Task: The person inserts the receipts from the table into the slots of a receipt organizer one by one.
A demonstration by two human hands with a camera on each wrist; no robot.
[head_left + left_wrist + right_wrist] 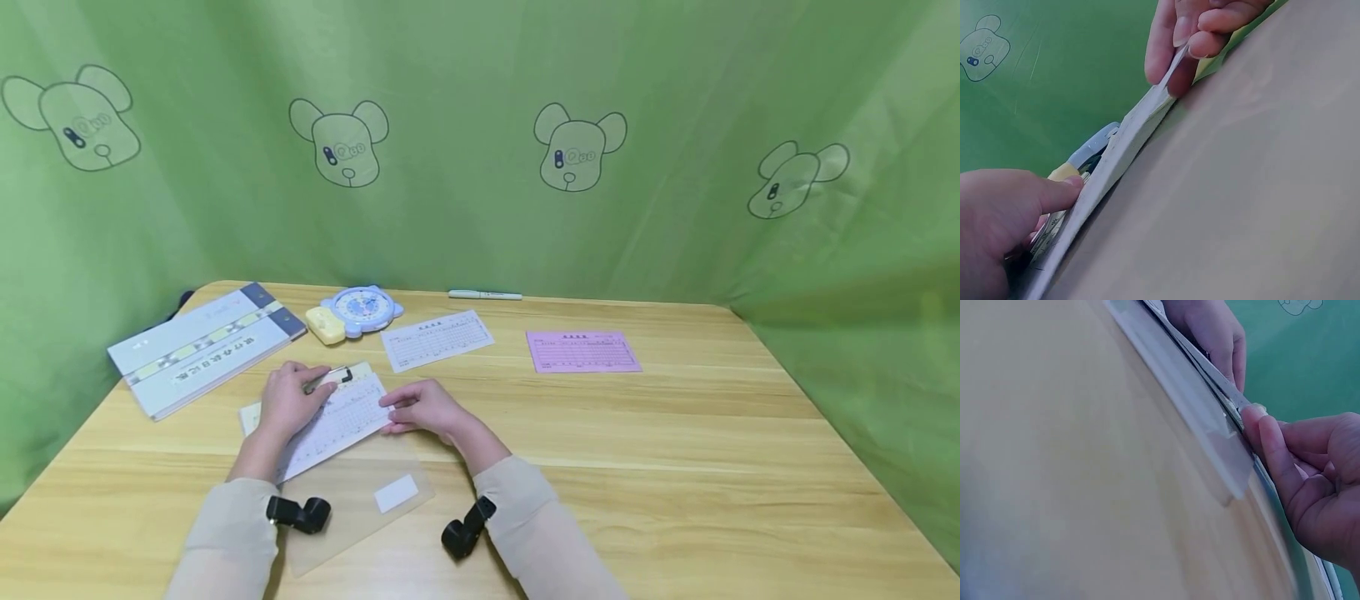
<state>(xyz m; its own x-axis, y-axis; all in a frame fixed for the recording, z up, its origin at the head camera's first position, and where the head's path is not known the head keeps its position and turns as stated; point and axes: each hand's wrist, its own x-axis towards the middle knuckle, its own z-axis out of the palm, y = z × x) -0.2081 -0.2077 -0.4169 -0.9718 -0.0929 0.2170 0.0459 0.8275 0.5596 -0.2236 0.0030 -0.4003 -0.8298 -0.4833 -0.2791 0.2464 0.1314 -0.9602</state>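
In the head view a clipboard (362,369) lies at an angle left of centre, a printed white form (337,429) over it. My left hand (291,402) grips the metal clip (343,376) at its upper edge, thumb in front. At the form's right end my right hand (427,408) pinches the paper between thumb and fingers, also plain in the right wrist view, where the right hand (1316,481) meets the sheet's corner. Below the form lies a translucent folder (337,521) with a white label (396,493), partly covered by the clipboard.
A large ledger book (217,329) lies at the far left. Beyond the clipboard are a blue toy-like clock (363,308), a pale yellow block (325,326) and another white form (437,340). A pen (485,295) lies at the back edge, a pink form (583,352) farther right.
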